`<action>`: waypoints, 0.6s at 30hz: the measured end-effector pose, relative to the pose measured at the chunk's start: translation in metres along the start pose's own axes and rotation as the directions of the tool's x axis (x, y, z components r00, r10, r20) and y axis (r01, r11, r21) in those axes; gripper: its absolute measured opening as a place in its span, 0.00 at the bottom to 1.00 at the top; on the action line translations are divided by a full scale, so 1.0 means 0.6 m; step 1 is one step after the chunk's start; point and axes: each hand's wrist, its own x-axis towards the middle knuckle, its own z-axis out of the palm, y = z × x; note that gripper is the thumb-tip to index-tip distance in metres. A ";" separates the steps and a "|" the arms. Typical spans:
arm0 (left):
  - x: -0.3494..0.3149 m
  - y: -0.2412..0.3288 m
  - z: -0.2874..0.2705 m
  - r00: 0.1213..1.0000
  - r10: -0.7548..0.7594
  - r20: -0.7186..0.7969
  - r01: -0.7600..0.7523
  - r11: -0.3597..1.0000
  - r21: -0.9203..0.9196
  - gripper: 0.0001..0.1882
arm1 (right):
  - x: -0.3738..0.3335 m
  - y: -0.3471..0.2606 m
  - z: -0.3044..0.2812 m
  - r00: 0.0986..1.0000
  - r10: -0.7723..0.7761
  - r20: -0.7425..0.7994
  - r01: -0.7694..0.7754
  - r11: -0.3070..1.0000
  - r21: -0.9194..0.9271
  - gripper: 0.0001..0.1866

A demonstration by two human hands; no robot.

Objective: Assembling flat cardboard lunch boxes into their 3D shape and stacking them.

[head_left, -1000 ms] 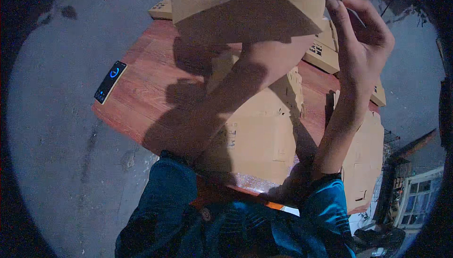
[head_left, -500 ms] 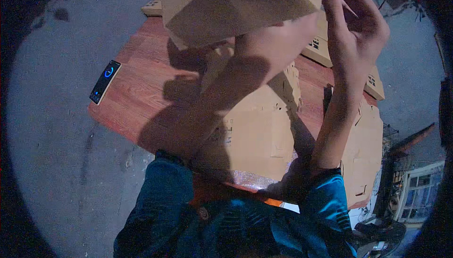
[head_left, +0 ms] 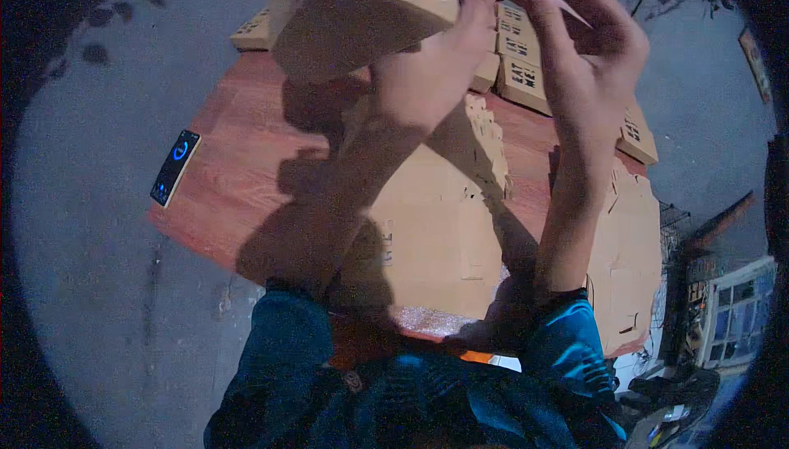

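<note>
A brown cardboard box (head_left: 370, 18), partly folded up, is held high at the top of the view and runs past its upper edge. My left hand (head_left: 440, 67) is closed at the box's right side, its thumb pointing up. Just right of it, my right hand (head_left: 588, 42) is closed, thumb and forefinger pinched near the left thumb. A dark sliver shows between the two thumbs, too small to name. A pale pointed piece (head_left: 577, 10) sticks out behind the right thumb. Below my forearms lies a stack of flat cardboard blanks (head_left: 427, 244).
More flat blanks (head_left: 629, 268) lie at the table's right. Several folded boxes with black print (head_left: 524, 83) stand at the back, another box (head_left: 637, 135) at the right edge and one more box (head_left: 253, 32) far left. A phone (head_left: 175, 168) rests at the left edge of the reddish wooden table (head_left: 238, 145).
The box and both hands have shifted left, the left hand furthest. More of the printed boxes at the back has come into sight. The right hand stays pinched.
</note>
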 end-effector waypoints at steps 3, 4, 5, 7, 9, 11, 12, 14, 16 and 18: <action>0.000 0.005 -0.007 0.999 -0.017 0.041 0.016 0.999 0.042 0.11 | 0.005 0.008 0.009 0.999 -0.049 -0.006 0.049 0.998 0.033 0.06; 0.002 0.004 -0.009 0.996 -0.028 0.086 0.030 0.999 -0.025 0.11 | 0.005 0.010 0.009 0.998 -0.054 -0.012 0.054 0.998 0.028 0.06; 0.003 0.003 -0.010 0.996 -0.022 0.090 0.025 0.999 -0.029 0.11 | 0.005 0.013 0.009 0.999 -0.047 -0.009 0.047 0.997 0.058 0.06; 0.005 0.001 -0.012 0.996 0.020 0.086 -0.018 1.000 -0.018 0.11 | 0.005 0.013 0.001 0.999 -0.042 -0.008 0.043 0.996 0.084 0.07; 0.007 -0.002 -0.015 0.998 0.031 0.061 -0.034 0.998 0.049 0.12 | 0.004 0.004 -0.009 0.998 -0.008 0.057 0.006 0.999 0.043 0.08; 0.005 -0.003 -0.017 0.999 0.033 0.037 -0.037 0.993 0.110 0.13 | 0.012 0.002 0.003 0.984 -0.142 0.110 0.142 0.990 0.009 0.11; -0.001 -0.001 -0.020 0.986 -0.158 0.045 0.161 0.985 -0.069 0.13 | 0.008 -0.003 0.008 0.968 -0.216 0.128 0.218 0.976 0.000 0.12; 0.000 -0.001 -0.024 0.939 -0.332 0.085 0.343 0.907 -0.244 0.13 | -0.003 -0.005 0.023 0.975 -0.220 0.030 0.222 0.964 -0.145 0.12; 0.005 0.001 -0.027 0.981 -0.194 0.021 0.190 0.931 -0.312 0.15 | -0.006 -0.001 0.027 0.981 -0.166 -0.096 0.135 0.954 -0.268 0.11; 0.008 0.003 -0.025 0.984 -0.180 -0.015 0.155 0.883 -0.444 0.17 | 0.003 0.012 0.015 0.941 -0.319 0.113 0.313 0.947 0.069 0.18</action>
